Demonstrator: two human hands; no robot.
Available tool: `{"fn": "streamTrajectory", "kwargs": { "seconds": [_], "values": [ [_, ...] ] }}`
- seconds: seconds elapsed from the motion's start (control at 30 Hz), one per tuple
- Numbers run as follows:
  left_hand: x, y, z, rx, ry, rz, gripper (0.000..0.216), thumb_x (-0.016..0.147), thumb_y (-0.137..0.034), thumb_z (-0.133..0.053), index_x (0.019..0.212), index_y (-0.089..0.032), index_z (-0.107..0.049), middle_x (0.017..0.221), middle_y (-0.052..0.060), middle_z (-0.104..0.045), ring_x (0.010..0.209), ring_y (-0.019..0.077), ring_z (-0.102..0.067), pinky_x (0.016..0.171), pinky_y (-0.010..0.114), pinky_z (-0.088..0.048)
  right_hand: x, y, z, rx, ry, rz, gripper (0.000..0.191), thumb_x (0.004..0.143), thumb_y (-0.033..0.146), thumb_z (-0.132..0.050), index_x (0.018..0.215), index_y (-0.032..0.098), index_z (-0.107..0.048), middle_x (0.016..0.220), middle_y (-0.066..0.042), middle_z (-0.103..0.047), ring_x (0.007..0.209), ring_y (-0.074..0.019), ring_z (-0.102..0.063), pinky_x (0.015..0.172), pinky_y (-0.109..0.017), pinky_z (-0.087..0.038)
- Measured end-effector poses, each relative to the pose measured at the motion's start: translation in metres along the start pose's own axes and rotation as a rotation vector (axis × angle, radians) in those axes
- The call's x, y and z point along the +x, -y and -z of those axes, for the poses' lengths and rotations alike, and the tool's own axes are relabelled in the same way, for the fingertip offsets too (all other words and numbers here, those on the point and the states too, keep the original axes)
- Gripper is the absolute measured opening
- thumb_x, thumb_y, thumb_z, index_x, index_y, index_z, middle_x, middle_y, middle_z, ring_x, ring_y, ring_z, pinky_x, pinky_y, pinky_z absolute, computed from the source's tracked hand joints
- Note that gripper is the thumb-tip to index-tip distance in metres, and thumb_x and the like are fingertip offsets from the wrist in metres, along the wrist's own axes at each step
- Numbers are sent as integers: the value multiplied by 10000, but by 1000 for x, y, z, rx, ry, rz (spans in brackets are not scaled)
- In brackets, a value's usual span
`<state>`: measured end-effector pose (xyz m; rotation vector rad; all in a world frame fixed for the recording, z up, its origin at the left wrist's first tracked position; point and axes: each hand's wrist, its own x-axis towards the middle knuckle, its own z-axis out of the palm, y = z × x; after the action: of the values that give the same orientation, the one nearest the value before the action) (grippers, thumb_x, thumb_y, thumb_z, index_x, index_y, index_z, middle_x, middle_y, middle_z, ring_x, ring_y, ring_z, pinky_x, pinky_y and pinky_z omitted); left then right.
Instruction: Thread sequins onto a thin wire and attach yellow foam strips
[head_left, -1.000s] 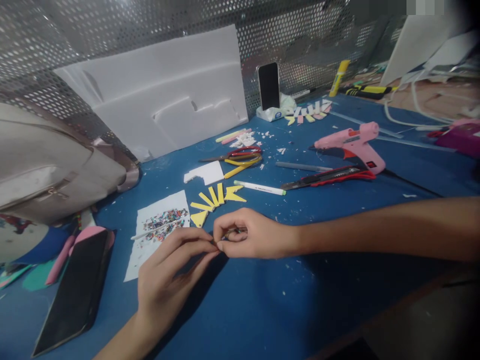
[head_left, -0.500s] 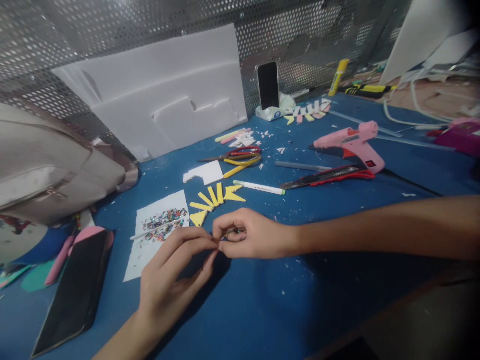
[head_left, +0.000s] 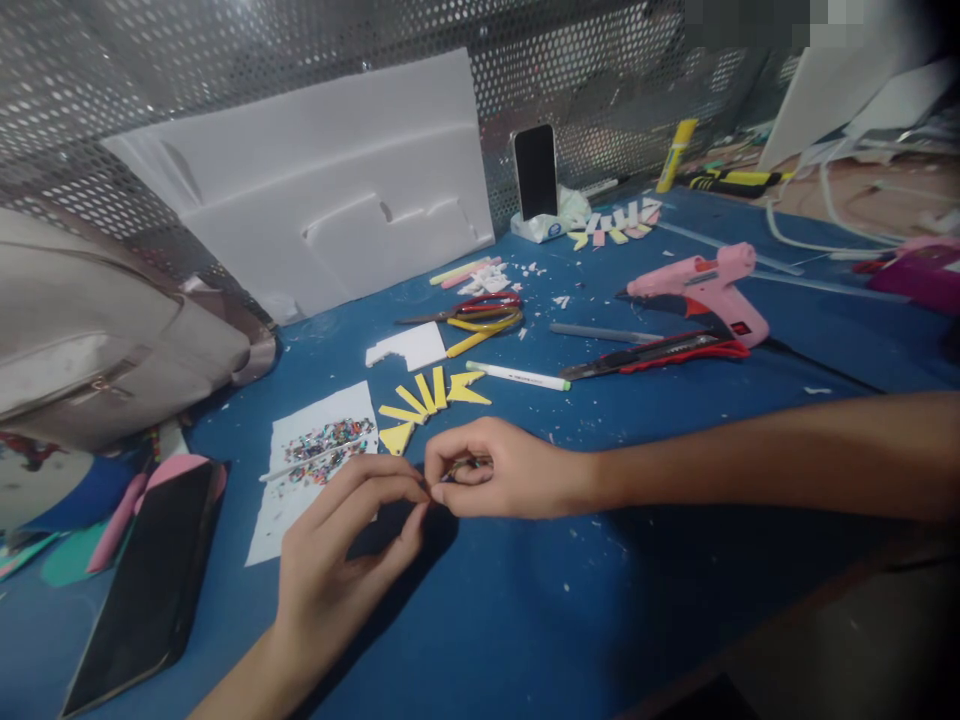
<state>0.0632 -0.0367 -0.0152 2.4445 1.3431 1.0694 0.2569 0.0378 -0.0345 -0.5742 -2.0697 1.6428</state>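
Thumb and fingertips of my left hand (head_left: 341, 550) are pinched together, and their tips meet those of my right hand (head_left: 502, 470). My right hand is curled, with a small patch of mixed colours showing inside the fingers. What the two pinches hold is too small and hidden to name. Just beyond them lie several yellow cut pieces (head_left: 424, 393) and a yellow triangle (head_left: 396, 437). Left of these, a white paper sheet (head_left: 268, 540) carries a heap of tiny multicoloured bits (head_left: 330, 445) and a thin white stick (head_left: 296, 467).
Scissors (head_left: 480, 308), a green-tipped white marker (head_left: 525, 377), a red-black cutter (head_left: 667, 350) and a pink glue gun (head_left: 697, 280) lie beyond my hands. A dark phone (head_left: 142, 590) and a bag (head_left: 112, 320) are at left. Another phone (head_left: 536, 170) stands behind.
My left hand's fingertips have shifted very slightly left, with the thumb a little lower. My right hand stays almost still, and the things on the table have not moved.
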Motion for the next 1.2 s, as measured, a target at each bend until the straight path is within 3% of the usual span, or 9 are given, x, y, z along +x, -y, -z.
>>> {"fn": "streamTrajectory", "kwargs": {
  "seconds": [0.5,0.83,1.07,1.2],
  "values": [
    [-4,3,-3,-329,23,234,163,848,-44,-607,852,-204,-641,827,22,-642,769,155,-619,655,281,-500,0,2,0,50,2,30,26,799,147,-547,798,157,-572,585,74,-328,541,-68,-257,528,-216,-238],
    [-4,1,-1,-47,-49,16,163,821,-47,-633,861,-205,-648,888,30,-664,826,165,-649,748,304,-523,2,2,0,67,25,39,48,837,180,-548,801,151,-560,598,69,-350,531,-62,-260,517,-210,-234],
    [0,-4,-5,89,-124,-177,202,763,19,-670,838,-162,-621,841,35,-669,723,127,-649,670,255,-529,3,0,-1,98,13,41,68,847,207,-563,804,158,-546,602,74,-328,546,-66,-267,528,-216,-237],
    [3,-6,-6,128,-164,-196,203,771,20,-657,813,-171,-604,802,28,-679,661,119,-646,626,254,-534,3,2,-1,139,7,41,63,835,195,-569,794,155,-541,616,69,-342,558,-70,-284,539,-219,-251]
  ]
}}
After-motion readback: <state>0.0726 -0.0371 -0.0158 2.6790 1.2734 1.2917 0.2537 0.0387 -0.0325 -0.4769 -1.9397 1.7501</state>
